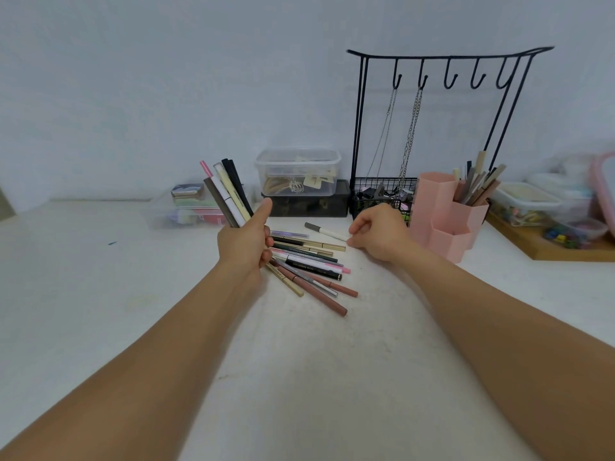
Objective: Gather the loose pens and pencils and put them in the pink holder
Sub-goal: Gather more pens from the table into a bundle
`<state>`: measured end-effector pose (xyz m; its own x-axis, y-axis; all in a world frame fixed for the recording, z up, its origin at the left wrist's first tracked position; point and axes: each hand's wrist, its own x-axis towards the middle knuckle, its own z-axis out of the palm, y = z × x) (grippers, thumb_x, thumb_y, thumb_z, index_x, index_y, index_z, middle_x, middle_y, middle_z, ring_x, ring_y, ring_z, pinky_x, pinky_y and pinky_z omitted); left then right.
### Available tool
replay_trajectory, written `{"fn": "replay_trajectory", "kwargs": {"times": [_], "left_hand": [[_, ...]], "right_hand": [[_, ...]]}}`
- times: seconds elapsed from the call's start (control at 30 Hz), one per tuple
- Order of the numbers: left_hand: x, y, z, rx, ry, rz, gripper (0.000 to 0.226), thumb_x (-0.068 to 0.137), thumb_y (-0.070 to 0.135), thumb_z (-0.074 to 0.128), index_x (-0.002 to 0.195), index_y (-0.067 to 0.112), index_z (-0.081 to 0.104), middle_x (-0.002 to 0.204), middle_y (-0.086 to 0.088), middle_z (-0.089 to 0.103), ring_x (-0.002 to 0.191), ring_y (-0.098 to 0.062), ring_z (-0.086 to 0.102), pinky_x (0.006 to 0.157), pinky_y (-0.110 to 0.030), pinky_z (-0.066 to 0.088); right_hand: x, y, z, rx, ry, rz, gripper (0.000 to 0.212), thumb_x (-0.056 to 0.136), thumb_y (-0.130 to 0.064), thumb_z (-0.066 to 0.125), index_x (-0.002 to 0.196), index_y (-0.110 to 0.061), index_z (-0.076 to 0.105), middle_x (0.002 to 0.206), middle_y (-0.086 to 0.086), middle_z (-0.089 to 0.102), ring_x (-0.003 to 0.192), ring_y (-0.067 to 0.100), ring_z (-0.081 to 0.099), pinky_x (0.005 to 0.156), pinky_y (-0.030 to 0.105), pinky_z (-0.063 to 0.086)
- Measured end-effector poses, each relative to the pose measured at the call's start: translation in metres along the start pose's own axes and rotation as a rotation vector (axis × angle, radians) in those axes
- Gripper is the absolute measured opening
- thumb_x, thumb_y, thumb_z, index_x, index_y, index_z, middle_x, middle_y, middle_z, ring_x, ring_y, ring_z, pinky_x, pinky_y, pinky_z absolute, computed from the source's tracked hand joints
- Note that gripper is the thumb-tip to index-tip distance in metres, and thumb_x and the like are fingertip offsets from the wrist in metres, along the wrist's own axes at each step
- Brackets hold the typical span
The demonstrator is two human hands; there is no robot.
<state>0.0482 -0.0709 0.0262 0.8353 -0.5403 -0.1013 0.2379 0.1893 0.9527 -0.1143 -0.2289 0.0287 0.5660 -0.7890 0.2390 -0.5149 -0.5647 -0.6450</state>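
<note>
Already the left hand (244, 242) grips a bundle (228, 194) of five or so pens, its fingers closed around their lower ends and the thumb braced up along them. More pens lie loose in a pile (309, 264) on the bench (100, 294), left of the pink holder (446, 214), which carries several pencils in its taller rear cell. Between pile and holder, one white pen (324, 231) with a grey cap lies apart, and the right hand (377, 232) has its fingers curled at that pen's near tip; whether they have pinched it, I cannot tell.

To do this pick well, I judge the pinch should close near the tip, then lift that end so the pen tilts up off the bench. Pass it into the left bundle, which must stay tight. The holder stands just right of the right hand, so the wrist should not swing into it.
</note>
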Motion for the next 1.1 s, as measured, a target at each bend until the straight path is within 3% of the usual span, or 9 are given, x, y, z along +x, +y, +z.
{"fn": "replay_trajectory", "kwargs": {"times": [0.1,0.2,0.4,0.57,0.67,0.73,0.83,0.97,1.1], "left_hand": [[-0.001,-0.001,0.000,-0.009,-0.033,0.005,0.045,0.074,0.050,0.086,0.087,0.015,0.060,0.047,0.008,0.053,0.042,-0.007,0.044,0.037,-0.020,0.037],[-0.005,-0.001,0.002,-0.036,-0.083,-0.002,0.044,0.071,0.050,0.088,0.080,0.017,0.061,0.047,0.007,0.052,0.042,-0.007,0.042,0.035,-0.020,0.034],[-0.015,0.002,0.008,-0.086,-0.158,-0.024,0.052,0.064,0.058,0.087,0.085,0.014,0.067,0.050,0.008,0.052,0.044,-0.008,0.040,0.035,-0.019,0.032],[-0.019,0.002,0.009,-0.077,-0.204,-0.001,0.051,0.060,0.050,0.093,0.083,0.012,0.067,0.057,0.003,0.055,0.044,-0.007,0.039,0.037,-0.019,0.029],[-0.020,0.000,0.009,-0.021,-0.147,0.030,0.030,0.075,0.027,0.086,0.092,0.005,0.075,0.055,0.002,0.058,0.039,-0.007,0.039,0.035,-0.019,0.029],[-0.019,0.001,0.009,0.034,-0.109,0.065,0.015,0.079,0.018,0.079,0.083,0.004,0.073,0.050,0.004,0.058,0.038,-0.007,0.043,0.035,-0.018,0.032],[-0.014,0.005,0.006,0.055,-0.080,0.060,0.016,0.083,0.020,0.078,0.078,0.008,0.070,0.050,0.003,0.061,0.040,-0.007,0.053,0.038,-0.018,0.041],[0.000,0.013,-0.007,-0.065,0.010,0.005,0.018,0.087,0.023,0.076,0.081,0.009,0.066,0.052,0.004,0.064,0.049,-0.007,0.063,0.038,-0.018,0.045],[0.008,0.016,-0.016,-0.128,0.076,-0.006,0.019,0.089,0.028,0.076,0.090,0.011,0.068,0.058,0.006,0.071,0.053,-0.004,0.069,0.040,-0.017,0.047]], "right_hand": [[-0.002,-0.003,0.004,0.213,-0.015,0.051,0.018,0.082,-0.007,0.080,0.098,-0.010,0.073,0.082,0.000,0.064,0.084,0.019,0.061,0.079,0.028,0.050],[-0.007,-0.016,0.005,0.590,-0.014,0.088,0.016,0.085,-0.005,0.076,0.099,-0.012,0.071,0.096,0.011,0.071,0.079,0.017,0.064,0.067,0.022,0.054],[-0.022,-0.059,0.019,1.121,-0.239,0.055,0.015,0.085,0.004,0.073,0.093,-0.006,0.064,0.086,0.013,0.068,0.070,0.017,0.064,0.068,0.024,0.058],[-0.037,-0.076,0.030,0.959,-0.222,-0.101,0.024,0.075,0.010,0.080,0.088,0.000,0.062,0.080,0.016,0.071,0.068,0.020,0.070,0.070,0.028,0.060],[-0.041,-0.078,0.033,0.797,-0.140,-0.173,0.028,0.069,0.011,0.083,0.089,0.007,0.065,0.077,0.014,0.075,0.069,0.019,0.072,0.076,0.032,0.062],[-0.042,-0.080,0.033,0.763,-0.132,-0.192,0.027,0.069,0.010,0.084,0.089,0.006,0.067,0.078,0.015,0.076,0.071,0.019,0.074,0.077,0.032,0.062],[-0.037,-0.076,0.030,0.723,-0.096,-0.141,0.017,0.077,0.001,0.082,0.089,-0.004,0.071,0.083,0.017,0.075,0.073,0.020,0.074,0.069,0.028,0.062],[-0.018,-0.053,0.022,0.311,0.074,-0.136,0.006,0.088,-0.012,0.075,0.093,-0.015,0.076,0.085,0.002,0.073,0.075,0.011,0.066,0.069,0.023,0.056],[0.002,-0.041,0.024,0.021,0.030,-0.227,0.012,0.094,-0.018,0.068,0.101,-0.015,0.077,0.092,-0.004,0.071,0.076,0.001,0.059,0.070,0.018,0.044]]}}
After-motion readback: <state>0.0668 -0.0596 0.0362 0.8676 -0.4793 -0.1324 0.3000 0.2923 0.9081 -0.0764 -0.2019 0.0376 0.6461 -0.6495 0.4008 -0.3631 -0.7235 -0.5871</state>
